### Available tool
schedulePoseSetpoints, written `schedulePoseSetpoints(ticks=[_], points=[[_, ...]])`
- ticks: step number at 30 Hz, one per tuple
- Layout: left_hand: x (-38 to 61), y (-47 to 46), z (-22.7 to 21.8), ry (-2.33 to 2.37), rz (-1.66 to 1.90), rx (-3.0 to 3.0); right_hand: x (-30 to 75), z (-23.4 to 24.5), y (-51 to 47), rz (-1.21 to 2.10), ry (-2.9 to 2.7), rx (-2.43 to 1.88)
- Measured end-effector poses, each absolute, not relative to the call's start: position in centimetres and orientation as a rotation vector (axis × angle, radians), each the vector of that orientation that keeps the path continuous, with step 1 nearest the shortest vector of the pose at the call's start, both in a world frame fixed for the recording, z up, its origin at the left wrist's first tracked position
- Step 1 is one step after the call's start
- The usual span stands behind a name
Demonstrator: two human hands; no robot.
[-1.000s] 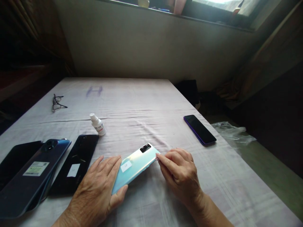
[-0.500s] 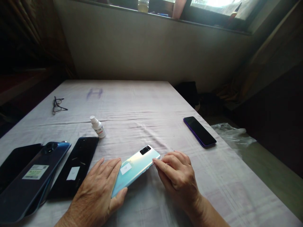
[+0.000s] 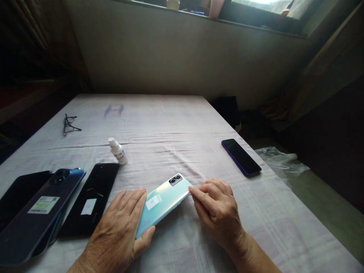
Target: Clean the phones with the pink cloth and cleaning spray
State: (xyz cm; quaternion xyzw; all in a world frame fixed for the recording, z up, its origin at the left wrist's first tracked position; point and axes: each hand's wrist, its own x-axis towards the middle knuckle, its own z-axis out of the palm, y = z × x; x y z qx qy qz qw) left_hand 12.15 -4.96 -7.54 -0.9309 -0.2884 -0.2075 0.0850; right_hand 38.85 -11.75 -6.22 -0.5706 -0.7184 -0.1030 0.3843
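Note:
A light blue smartphone [image 3: 163, 203] lies back side up, its dual camera toward the far right end and a small white label on its back. My left hand [image 3: 119, 227] grips its lower end, fingers along one long side and thumb on the other. Thumb and index finger of my right hand [image 3: 214, 212] are pinched together at the phone's upper right corner; what sits between those fingertips is too small to make out. Left of my left hand lies a black phone [image 3: 93, 189] with a white label.
More phones overlap at the left, including a dark blue phone [image 3: 42, 216] with a printed sticker. A white spray bottle [image 3: 118, 151] stands beyond them, with eyeglasses [image 3: 69, 124] farther back. A purple-edged phone [image 3: 241, 157] lies near the right edge of the cloth-covered table [image 3: 159, 117].
The light blue phone's back has tilted slightly, so its camera block looks brighter. My right hand's pinched fingertips have shifted slightly right, still at the corner.

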Motion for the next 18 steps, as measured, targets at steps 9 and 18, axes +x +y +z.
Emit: schedulePoseSetpoints(ticks=[9,18], points=[[12.2,-5.7,-8.2,-0.881,-0.625,-2.723,37.1,-6.2,-12.2,-0.051,-1.955,-1.441],[11.7,-5.9,-8.6,-0.959,-0.613,-2.794,38.8,-7.0,-12.1,-0.106,-1.895,-1.668]])
